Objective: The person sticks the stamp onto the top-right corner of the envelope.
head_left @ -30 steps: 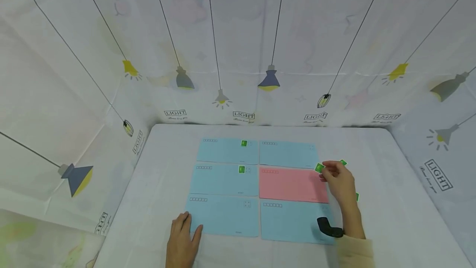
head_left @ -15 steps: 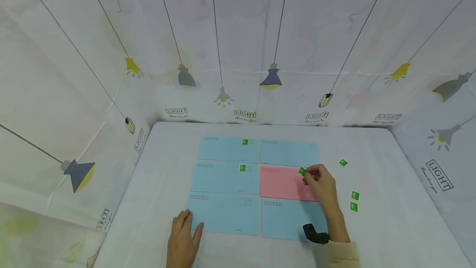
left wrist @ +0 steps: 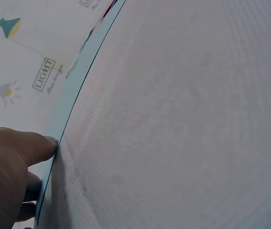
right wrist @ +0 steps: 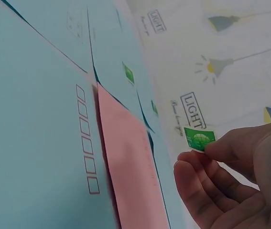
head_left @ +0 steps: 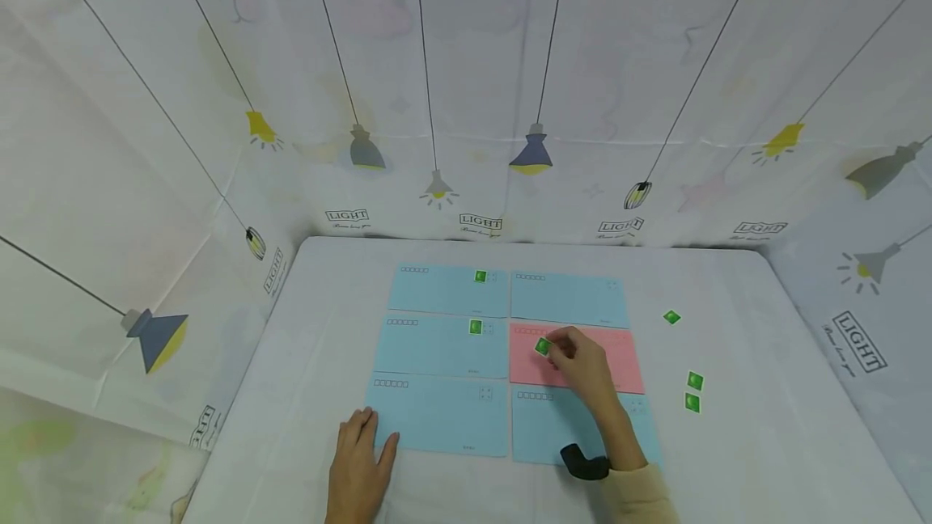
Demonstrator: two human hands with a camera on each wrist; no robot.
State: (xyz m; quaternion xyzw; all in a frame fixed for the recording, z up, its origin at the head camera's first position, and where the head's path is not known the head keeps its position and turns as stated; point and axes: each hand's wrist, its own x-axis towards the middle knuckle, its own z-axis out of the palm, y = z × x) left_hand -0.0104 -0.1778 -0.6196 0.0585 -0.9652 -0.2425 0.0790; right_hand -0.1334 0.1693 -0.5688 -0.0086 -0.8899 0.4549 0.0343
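Note:
My right hand (head_left: 582,366) pinches a small green stamp (head_left: 543,346) between thumb and fingers, over the pink envelope (head_left: 612,358). In the right wrist view the stamp (right wrist: 200,139) shows a pale globe-like print and a white edge. My left hand (head_left: 358,463) rests at the lower left corner of the front left blue envelope (head_left: 437,419), fingers extended. Its thumb (left wrist: 44,145) lies at the envelope's edge in the left wrist view. Green stamps sit on the back left blue envelope (head_left: 437,293) and the middle left blue envelope (head_left: 429,350), near their upper right corners.
Loose green stamps lie to the right on the white table (head_left: 764,443), one farther back (head_left: 672,317) and two nearer (head_left: 694,392). Blue envelopes lie behind (head_left: 568,302) and in front (head_left: 539,431) of the pink one. A lamp-printed white cloth (head_left: 466,103) hangs around the table.
My right hand has carried the green stamp leftward from the pink envelope's right edge to its left part, uncovering the loose stamps. The left hand has stayed in place.

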